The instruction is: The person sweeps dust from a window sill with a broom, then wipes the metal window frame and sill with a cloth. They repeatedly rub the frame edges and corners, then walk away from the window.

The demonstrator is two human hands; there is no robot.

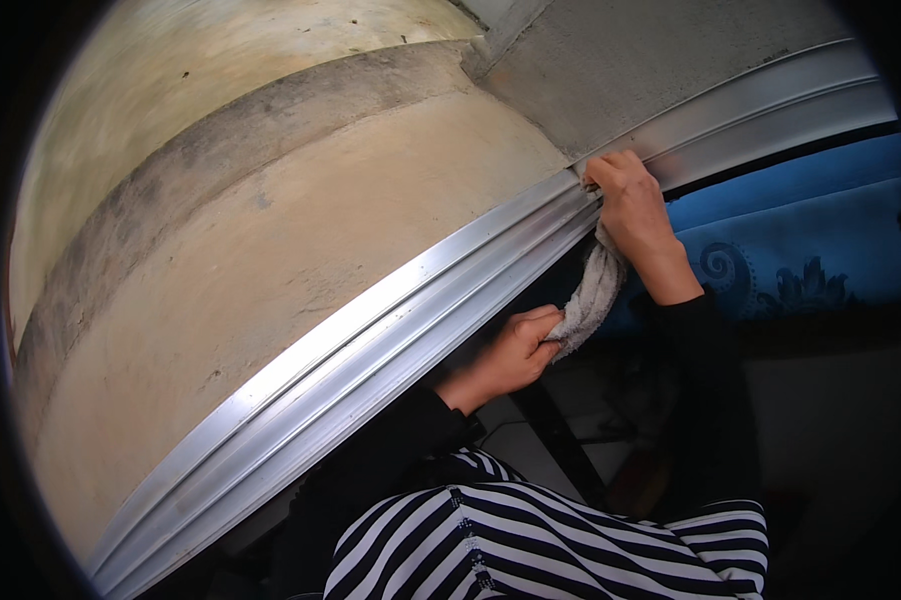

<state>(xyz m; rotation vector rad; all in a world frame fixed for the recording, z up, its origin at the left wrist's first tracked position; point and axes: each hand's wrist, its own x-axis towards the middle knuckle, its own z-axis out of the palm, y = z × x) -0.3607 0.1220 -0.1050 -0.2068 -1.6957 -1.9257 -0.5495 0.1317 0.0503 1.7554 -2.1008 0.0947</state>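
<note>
A grey-white cloth (591, 294), twisted lengthwise, stretches between my two hands. My right hand (630, 199) pinches its upper end against the aluminium window track (345, 337), close to the inner corner of the wall. Lower down and nearer my body, my left hand (514, 352) grips the other end of the cloth. The track has several parallel grooves and runs diagonally from the lower left to the upper right. Part of the cloth's upper end is hidden behind my right fingers.
Beyond the track lies a plastered sill (308, 247) with a dark, stained band (187, 157). A grey concrete wall face (645, 60) rises at the upper right. Blue patterned fabric (803, 240) lies on the near side, below the track.
</note>
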